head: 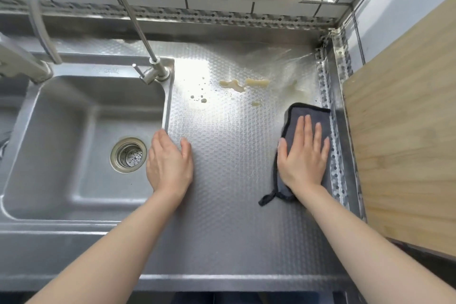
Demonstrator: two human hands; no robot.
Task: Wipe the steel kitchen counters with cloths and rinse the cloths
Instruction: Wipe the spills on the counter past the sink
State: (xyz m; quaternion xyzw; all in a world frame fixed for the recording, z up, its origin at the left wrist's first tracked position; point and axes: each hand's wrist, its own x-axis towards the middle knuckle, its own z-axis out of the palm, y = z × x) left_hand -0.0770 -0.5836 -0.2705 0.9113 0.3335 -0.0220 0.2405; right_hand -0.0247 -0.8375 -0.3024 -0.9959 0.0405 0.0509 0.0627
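- My right hand [303,155] lies flat and open on the grey cloth [306,116], fingers spread and pointing away from me, palm pressing it onto the steel tabletop [229,180].
- The cloth sits at the right side of the tabletop, just beside the raised patterned edge strip [330,96]. Its long axis runs away from me, and a dark hanging loop [267,198] trails from its near end.
- My left hand [169,163] is open and holds nothing, resting at the sink [74,131] rim with the thumb on the tabletop.
- Yellowish spills [243,84] lie farther back on the tabletop, apart from the cloth.
- A wooden board [404,143] stands to the right.
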